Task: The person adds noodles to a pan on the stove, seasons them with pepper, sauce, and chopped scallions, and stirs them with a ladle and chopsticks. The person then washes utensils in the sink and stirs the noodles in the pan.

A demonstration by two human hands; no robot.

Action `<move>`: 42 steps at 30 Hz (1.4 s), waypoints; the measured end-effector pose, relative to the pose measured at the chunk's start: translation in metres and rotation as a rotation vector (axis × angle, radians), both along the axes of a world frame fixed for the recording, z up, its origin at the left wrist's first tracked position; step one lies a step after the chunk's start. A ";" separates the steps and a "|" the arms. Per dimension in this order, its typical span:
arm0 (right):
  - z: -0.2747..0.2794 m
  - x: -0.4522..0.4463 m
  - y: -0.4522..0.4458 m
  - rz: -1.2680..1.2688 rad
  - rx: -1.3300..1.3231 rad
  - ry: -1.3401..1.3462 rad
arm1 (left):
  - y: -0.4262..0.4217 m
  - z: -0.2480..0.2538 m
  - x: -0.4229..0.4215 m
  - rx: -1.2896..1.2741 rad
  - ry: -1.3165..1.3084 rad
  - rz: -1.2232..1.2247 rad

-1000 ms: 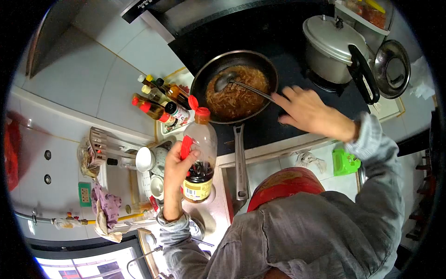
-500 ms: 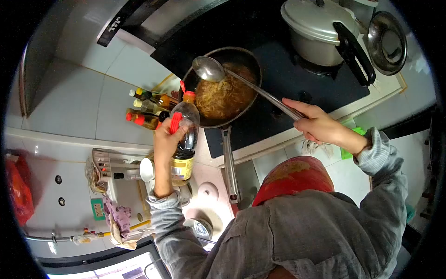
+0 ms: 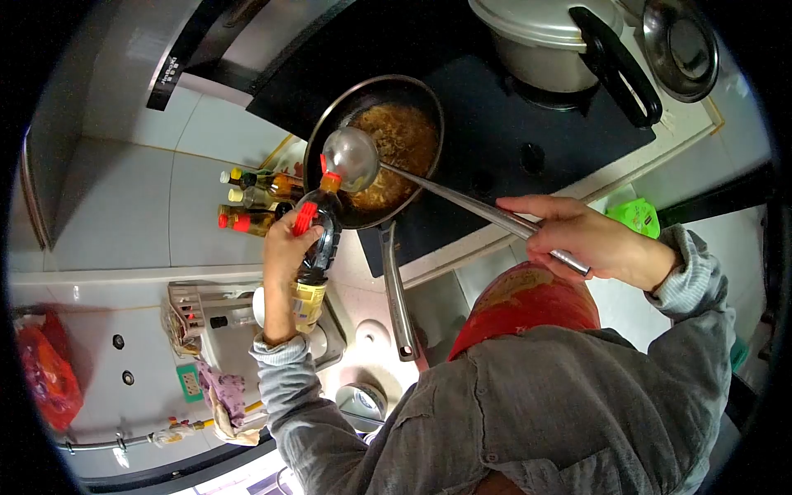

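Observation:
My left hand (image 3: 287,245) is wrapped round the red handle of a large plastic bottle (image 3: 311,285) with dark liquid and a yellow label. The bottle tilts toward the pan, its red cap flipped open and its mouth at the ladle's bowl. My right hand (image 3: 577,235) grips the long metal handle of the ladle (image 3: 353,159), whose bowl is over the left part of the frying pan (image 3: 435,111). Brown, shredded food in liquid (image 3: 406,136) lies in the pan. Whether liquid is flowing from the bottle I cannot tell.
The pan is on a black cooktop (image 3: 462,107). A pressure cooker (image 3: 540,49) stands at the upper right, beside a metal lid (image 3: 681,49). Several seasoning bottles (image 3: 262,198) stand left of the pan. The pan's handle (image 3: 398,297) juts over the counter edge.
The ladle has been lifted out of the food and brought left to the bottle's mouth. My left hand has raised and tilted the bottle toward it. The camera view has shifted.

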State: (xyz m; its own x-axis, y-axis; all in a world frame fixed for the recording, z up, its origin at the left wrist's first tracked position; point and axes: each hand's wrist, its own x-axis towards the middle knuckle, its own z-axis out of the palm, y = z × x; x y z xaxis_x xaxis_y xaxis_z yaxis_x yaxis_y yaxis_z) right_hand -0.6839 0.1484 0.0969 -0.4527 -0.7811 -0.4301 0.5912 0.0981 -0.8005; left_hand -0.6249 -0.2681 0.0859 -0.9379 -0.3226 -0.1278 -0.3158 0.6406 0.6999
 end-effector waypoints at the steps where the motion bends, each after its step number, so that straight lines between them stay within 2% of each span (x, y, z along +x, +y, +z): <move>1: 0.001 0.000 0.001 0.004 -0.008 0.001 | -0.004 -0.003 0.001 -0.002 0.009 0.001; 14: 0.004 0.006 0.005 -0.004 -0.053 -0.065 | 0.010 0.010 0.006 0.001 0.027 0.002; 32: 0.009 0.016 0.002 -0.021 -0.039 -0.071 | -0.013 -0.005 0.017 -0.215 0.004 -0.008; 42: 0.012 0.016 0.002 -0.018 -0.032 -0.072 | -0.004 0.003 0.021 -0.133 0.008 0.014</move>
State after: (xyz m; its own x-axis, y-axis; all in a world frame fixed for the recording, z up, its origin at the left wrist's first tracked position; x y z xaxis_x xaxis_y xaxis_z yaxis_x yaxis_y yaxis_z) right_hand -0.6678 0.1504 0.1085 -0.4358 -0.7869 -0.4369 0.6491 0.0616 -0.7582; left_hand -0.6040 -0.2720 0.0884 -0.9340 -0.3491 -0.0756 -0.3199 0.7237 0.6115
